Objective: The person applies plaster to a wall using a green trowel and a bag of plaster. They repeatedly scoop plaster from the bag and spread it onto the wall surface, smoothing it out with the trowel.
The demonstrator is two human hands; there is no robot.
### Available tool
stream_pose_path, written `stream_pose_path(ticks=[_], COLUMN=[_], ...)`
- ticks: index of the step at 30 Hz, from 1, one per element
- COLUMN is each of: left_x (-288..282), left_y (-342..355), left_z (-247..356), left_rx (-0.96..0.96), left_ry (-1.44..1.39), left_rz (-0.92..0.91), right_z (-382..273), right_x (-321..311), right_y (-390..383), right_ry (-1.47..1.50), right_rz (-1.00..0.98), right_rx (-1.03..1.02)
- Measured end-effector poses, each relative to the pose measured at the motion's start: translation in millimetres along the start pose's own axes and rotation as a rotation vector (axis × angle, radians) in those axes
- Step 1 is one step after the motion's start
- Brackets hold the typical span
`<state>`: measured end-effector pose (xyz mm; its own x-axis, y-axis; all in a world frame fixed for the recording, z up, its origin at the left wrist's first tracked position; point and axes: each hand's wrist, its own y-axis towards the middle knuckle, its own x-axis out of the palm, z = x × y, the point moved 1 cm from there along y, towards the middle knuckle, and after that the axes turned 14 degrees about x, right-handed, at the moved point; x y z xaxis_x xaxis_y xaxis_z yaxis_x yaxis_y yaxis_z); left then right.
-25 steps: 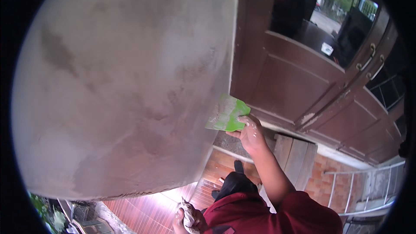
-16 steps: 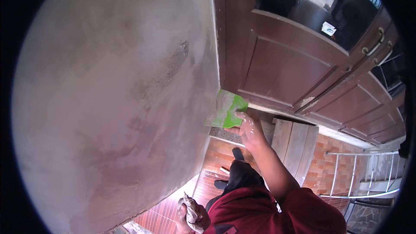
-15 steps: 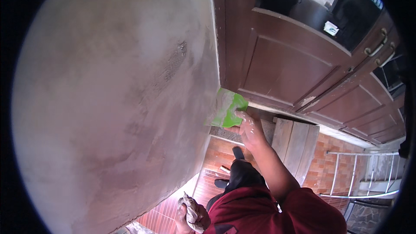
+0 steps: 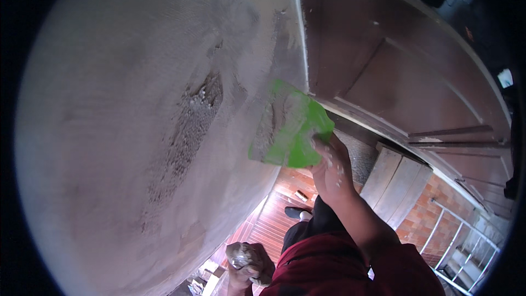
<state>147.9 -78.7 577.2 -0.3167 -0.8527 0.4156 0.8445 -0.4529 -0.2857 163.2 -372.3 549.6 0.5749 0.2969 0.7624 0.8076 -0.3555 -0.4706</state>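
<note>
At four o'clock the right hand [image 4: 333, 169] has fingers clamped on a green scraper [image 4: 300, 131], while at six the left hand's [image 4: 250, 272] fingers grip a crumpled grey lump [image 4: 239, 253].

The view has drawn nearer the wall [image 4: 93, 131] — its rough patch [image 4: 192, 126] shows larger. The scraper [image 4: 296, 129] has moved in from the wall's right edge [image 4: 302, 33], overlapping more of the wall. Beyond the wall's lower edge, the bundle [image 4: 240, 253] has lost its tip and turned rounder; right of the wall, one shoe [image 4: 295, 212] shows now — two did before.
</note>
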Motion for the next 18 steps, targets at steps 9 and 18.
stream_pose_path(ticks=[9, 18], left_x=[96, 129], left_y=[69, 63], left_z=[-16, -25], left_rx=[0.034, 0.127], left_ry=[0.318, 0.265], left_rz=[-0.190, 0.217], right_z=[3, 10], right_x=[-5, -16], right_y=[5, -10], right_ry=[-0.042, -0.230], right_rz=[-0.058, -0.197], right_rx=[0.129, 0.279])
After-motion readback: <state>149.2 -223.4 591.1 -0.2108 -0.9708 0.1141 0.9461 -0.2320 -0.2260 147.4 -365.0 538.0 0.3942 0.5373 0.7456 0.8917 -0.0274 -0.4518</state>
